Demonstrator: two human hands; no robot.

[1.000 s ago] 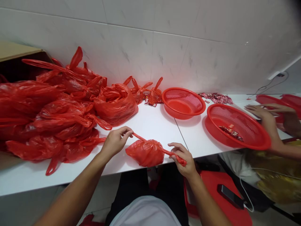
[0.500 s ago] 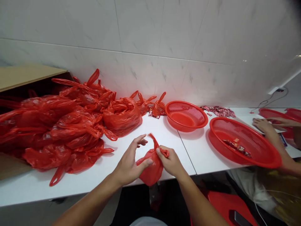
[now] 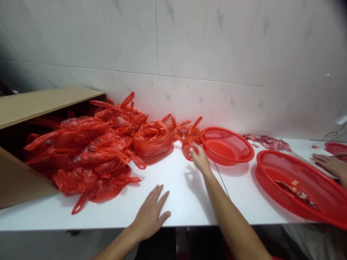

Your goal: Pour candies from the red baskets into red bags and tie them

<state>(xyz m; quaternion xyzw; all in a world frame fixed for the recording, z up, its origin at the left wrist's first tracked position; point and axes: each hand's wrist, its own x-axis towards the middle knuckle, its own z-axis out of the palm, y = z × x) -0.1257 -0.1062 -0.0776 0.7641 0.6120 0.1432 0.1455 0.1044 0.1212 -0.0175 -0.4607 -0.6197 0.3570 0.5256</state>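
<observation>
My left hand hovers over or rests on the front of the white table, fingers spread and nothing in it. My right hand reaches to the back of the table, its fingers apart beside a small tied red bag. This bag stands among other tied red bags near the wall, just left of a round red basket. To their left sits a fuller red bag with an open, crumpled top.
A cardboard box on its side spills a heap of red bags at left. A larger red basket holds small packets. Red-and-white packets lie by the wall. Another person's hand is at far right.
The small red bag has gone from between my hands to the back row. My right hand has moved forward and opened; my left hand is lower and flatter. The view has shifted left.
</observation>
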